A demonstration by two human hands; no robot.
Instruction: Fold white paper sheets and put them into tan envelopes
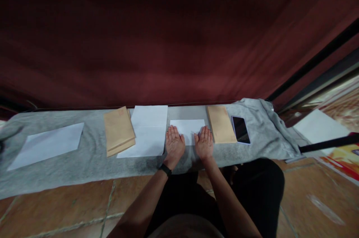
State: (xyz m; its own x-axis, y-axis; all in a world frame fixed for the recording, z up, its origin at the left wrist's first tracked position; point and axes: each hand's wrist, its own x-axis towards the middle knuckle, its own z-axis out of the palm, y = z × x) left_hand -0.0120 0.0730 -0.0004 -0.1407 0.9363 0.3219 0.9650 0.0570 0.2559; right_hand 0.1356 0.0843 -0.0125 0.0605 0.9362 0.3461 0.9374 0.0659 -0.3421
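A folded sheet of white paper (pixel 188 127) lies on the grey cloth in front of me. My left hand (pixel 175 143) rests flat over its left end, fingers stretched out and pointing away from me. At the right end my right hand (pixel 204 143) lies the same way, its fingers straight. Neither hand grips anything. A larger white sheet (pixel 150 137) with a crease across it lies just left of my left hand. Right beside my right hand is a brown envelope (pixel 222 124).
More brown envelopes (pixel 119 129) overlap the larger sheet's left side. Another white sheet (pixel 49 144) lies at the far left. A phone (pixel 241 130) sits right of the single envelope. The grey cloth (pixel 92 167) covers a narrow bench against a dark red wall (pixel 168 43).
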